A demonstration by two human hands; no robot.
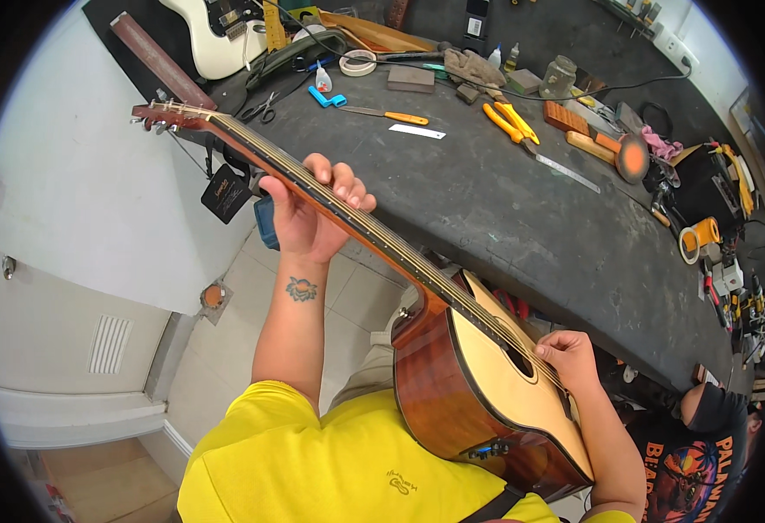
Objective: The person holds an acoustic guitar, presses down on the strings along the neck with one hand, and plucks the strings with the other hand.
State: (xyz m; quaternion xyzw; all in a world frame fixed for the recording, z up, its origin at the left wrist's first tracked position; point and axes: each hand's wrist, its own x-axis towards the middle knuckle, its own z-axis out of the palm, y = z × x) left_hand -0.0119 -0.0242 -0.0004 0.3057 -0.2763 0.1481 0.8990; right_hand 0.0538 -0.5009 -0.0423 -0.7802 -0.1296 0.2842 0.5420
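An acoustic guitar (pixel 513 392) with a pale top and reddish-brown sides rests across my lap, its neck slanting up to the left. My left hand (pixel 317 205) is wrapped round the neck from below, thumb on the near side and fingertips curled over the strings. My right hand (pixel 567 356) is at the strings by the sound hole, thumb and index finger pinched together. Whatever may be between them is hidden. A black tag (pixel 226 193) hangs near the headstock (pixel 169 116). A dark control panel (pixel 487 451) sits on the guitar's near side.
A dark workbench (pixel 487 209) runs beyond the guitar, bearing yellow-handled pliers (pixel 509 122), a steel ruler (pixel 567 172), a file (pixel 391 115), scissors (pixel 265 109) and a masking tape roll (pixel 358 63). A white electric guitar (pixel 217 39) lies at the back left. Another person (pixel 696 453) is at lower right.
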